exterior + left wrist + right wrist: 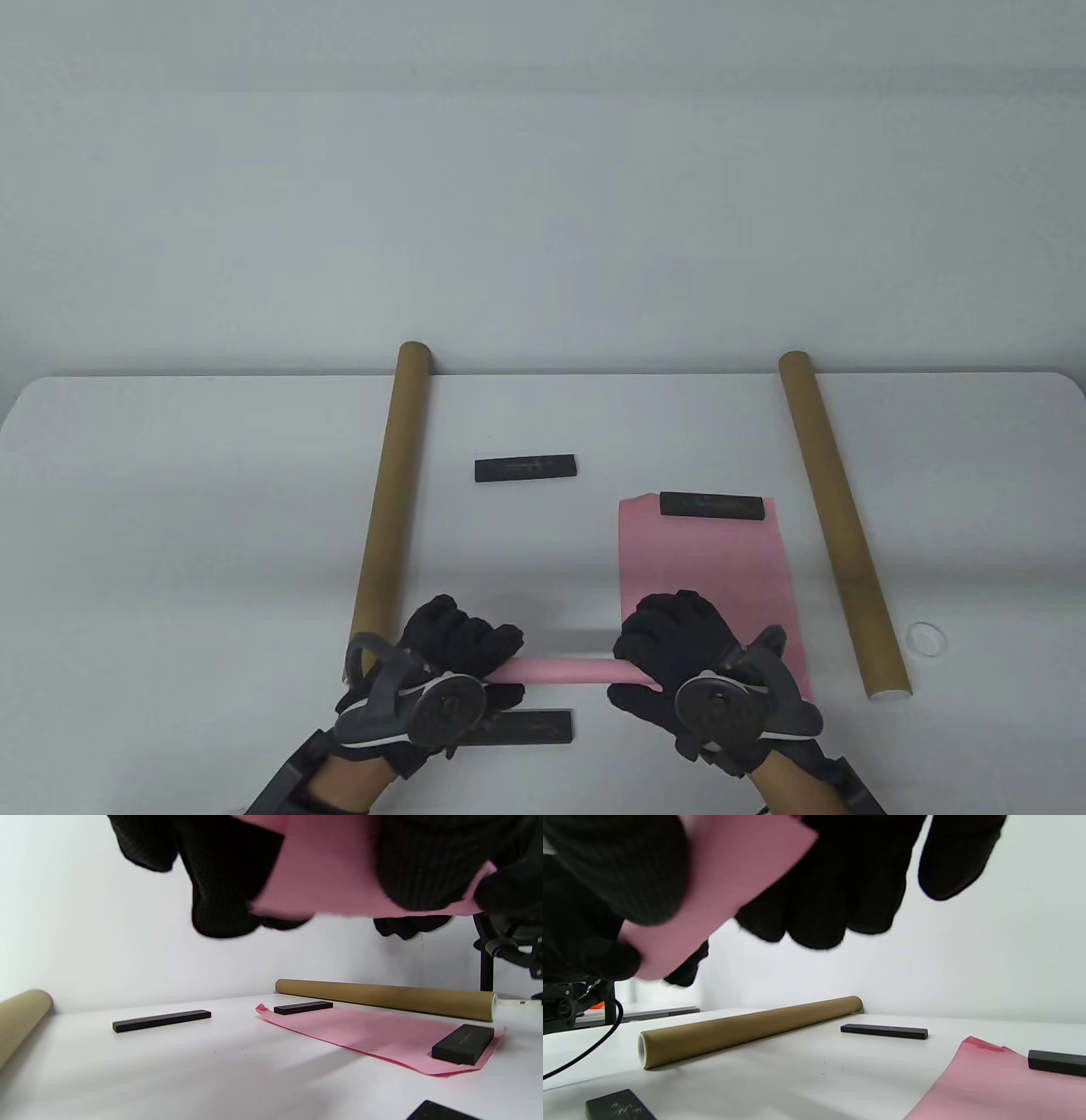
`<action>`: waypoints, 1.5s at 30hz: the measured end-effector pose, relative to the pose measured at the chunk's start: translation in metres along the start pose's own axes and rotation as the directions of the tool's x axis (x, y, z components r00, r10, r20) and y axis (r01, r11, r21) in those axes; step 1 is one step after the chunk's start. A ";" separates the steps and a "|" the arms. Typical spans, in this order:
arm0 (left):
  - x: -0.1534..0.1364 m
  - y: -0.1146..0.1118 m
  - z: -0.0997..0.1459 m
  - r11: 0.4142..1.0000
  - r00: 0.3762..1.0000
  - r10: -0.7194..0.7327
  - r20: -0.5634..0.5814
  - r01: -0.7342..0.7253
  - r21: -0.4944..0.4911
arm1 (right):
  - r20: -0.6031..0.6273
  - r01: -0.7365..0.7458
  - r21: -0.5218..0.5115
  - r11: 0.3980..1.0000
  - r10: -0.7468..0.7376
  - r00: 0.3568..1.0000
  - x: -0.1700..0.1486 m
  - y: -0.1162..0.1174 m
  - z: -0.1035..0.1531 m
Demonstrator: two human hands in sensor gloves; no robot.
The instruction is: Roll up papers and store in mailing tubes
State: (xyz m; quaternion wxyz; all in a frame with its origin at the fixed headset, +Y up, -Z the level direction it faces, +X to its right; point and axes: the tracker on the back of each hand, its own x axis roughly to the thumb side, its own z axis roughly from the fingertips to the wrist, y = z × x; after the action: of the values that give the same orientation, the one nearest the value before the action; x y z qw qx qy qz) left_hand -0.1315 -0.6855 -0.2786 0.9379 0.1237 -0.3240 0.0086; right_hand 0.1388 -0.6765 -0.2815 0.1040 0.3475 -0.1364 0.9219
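A rolled pink paper (556,671) is held level above the table's near edge. My left hand (462,649) grips its left end and my right hand (670,649) grips its right end. In the left wrist view the roll (335,878) sits between black gloved fingers (225,878); the right wrist view shows the roll's end (721,887) under fingers (835,887). A flat pink sheet (704,577) lies right of centre, a black bar (713,507) weighing down its far edge. Two brown mailing tubes lie lengthwise: one on the left (392,501), one on the right (836,518).
A loose black bar (526,469) lies mid-table. Another black bar (526,728) rests at the near edge under my left hand. A clear tube cap (926,638) sits by the right tube's open near end (891,694). A bar (463,1043) holds the sheet's near corner.
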 end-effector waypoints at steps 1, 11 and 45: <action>0.002 0.001 0.000 1.000 1.000 -0.021 0.010 0.021 0.010 | 0.001 0.018 0.026 1.000 -0.018 1.000 -0.001 0.001 -0.001; -0.002 0.000 -0.001 0.997 0.998 0.063 -0.008 -0.063 -0.040 | 0.012 -0.023 -0.023 0.999 0.024 1.000 0.004 -0.001 0.002; 0.021 0.008 -0.001 0.987 0.986 -0.153 0.066 0.149 0.064 | -0.031 0.087 0.205 0.975 -0.082 0.996 -0.003 0.007 -0.005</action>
State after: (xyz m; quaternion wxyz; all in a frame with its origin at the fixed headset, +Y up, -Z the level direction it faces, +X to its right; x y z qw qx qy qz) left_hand -0.1149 -0.6792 -0.2642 0.9198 0.1755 -0.3463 -0.0572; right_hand 0.1361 -0.6821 -0.2885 0.1080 0.3514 -0.0243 0.9297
